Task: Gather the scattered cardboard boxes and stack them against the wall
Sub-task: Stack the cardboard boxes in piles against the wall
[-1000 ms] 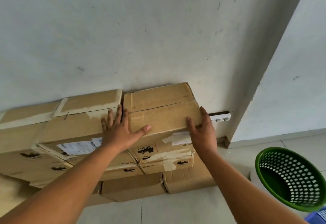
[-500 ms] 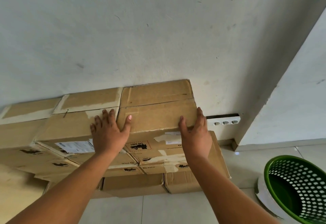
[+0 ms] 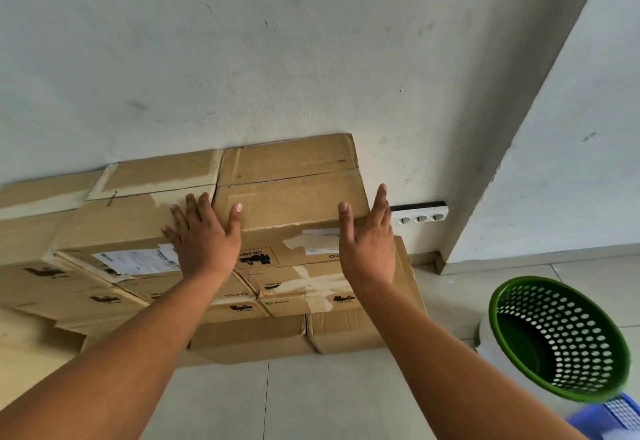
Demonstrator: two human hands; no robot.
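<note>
Both hands now off top box, perhaps barely touching.

The left hand covers the near left corner of the top box and part of the white label on the box beside it; the label's print is too small to read. The right hand hides that box's near right corner, and whether its palm touches the cardboard cannot be told. Below the hands, the forearms cover parts of the lower boxes. Right of the right hand, the blue thing is blurred and cut off by the bottom edge.
</note>
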